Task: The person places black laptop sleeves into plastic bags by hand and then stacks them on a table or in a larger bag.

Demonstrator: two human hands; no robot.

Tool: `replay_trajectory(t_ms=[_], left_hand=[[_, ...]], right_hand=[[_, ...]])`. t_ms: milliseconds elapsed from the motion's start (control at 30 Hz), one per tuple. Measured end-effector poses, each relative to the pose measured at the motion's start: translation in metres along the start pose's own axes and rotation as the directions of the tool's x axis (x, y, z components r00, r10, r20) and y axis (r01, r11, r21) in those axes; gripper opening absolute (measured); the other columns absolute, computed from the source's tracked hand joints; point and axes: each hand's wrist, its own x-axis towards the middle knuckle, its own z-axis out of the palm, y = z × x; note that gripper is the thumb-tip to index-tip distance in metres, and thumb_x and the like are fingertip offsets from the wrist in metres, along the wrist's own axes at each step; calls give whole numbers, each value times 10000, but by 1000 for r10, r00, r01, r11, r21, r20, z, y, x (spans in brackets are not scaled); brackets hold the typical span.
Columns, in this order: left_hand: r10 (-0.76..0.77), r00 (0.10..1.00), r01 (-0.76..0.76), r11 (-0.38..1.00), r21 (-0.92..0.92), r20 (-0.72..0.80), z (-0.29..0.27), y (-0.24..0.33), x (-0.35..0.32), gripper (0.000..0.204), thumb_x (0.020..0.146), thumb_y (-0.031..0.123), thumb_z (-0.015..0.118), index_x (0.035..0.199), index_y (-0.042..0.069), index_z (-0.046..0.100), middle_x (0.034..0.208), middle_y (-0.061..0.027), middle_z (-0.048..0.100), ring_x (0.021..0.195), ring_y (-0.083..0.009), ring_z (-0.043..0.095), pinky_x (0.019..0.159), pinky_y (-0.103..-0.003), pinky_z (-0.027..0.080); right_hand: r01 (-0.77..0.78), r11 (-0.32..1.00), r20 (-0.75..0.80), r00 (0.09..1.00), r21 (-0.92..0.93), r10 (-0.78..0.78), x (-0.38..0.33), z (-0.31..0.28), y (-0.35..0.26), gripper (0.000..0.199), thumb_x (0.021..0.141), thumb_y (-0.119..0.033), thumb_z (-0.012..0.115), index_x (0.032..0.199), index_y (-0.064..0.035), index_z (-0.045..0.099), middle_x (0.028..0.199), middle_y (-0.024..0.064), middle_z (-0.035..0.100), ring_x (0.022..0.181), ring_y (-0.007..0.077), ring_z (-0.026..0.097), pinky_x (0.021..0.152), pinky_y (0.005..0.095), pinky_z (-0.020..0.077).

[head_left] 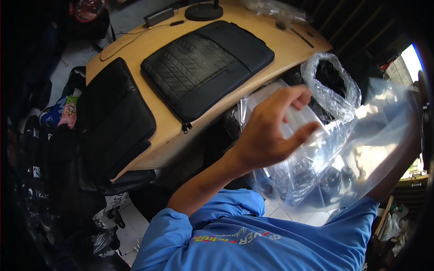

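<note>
My left hand (273,128) is raised beyond the table's near edge, thumb stretched out and fingers loosely bent, apart, with nothing seen between them. Behind it lies a large bag of clear plastic packaging (294,180). On the right, a clear plastic bag (375,149) hangs raised along my right forearm; my right hand (412,101) is at its upper end, dim, with fingers hardly visible. A black padded laptop sleeve (194,67) with a patterned panel and zipper lies flat on the table. A second black sleeve (115,104) rests at the table's left end.
The wooden table (174,142) has a curved edge. At its back are a black lamp base (203,12), a dark box-shaped device (158,17) and a cable. Dark bags and colourful packets (68,112) crowd the left. White floor tiles (135,221) show below.
</note>
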Motion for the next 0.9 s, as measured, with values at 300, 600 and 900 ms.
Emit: replay_trajectory(t_ms=[300,600,900], left_hand=[[641,744,-525,735,430,-186,-81,85,67,644,742,328,748,1220,15,451,1175,-163,524,1088,-278,520,887,-401,433],[513,837,-388,801,456,-189,-170,146,40,223,852,88,636,1047,8,562,874,-45,641,803,-93,606,742,-240,476],[348,902,-105,750,653,-255,-200,208,7,268,946,252,511,969,10,623,751,-58,651,564,-68,568,499,-184,406]], right_hand=[[462,855,320,794,233,-516,-35,238,-216,388,825,-405,665,819,-16,663,600,-4,517,526,71,466,485,228,360],[640,560,253,511,526,-822,-15,261,-243,365,790,-339,703,940,-7,679,887,106,668,810,202,630,713,313,493],[329,650,454,505,685,-734,11,297,-213,295,805,-256,707,890,22,662,714,54,657,636,100,594,606,232,469]])
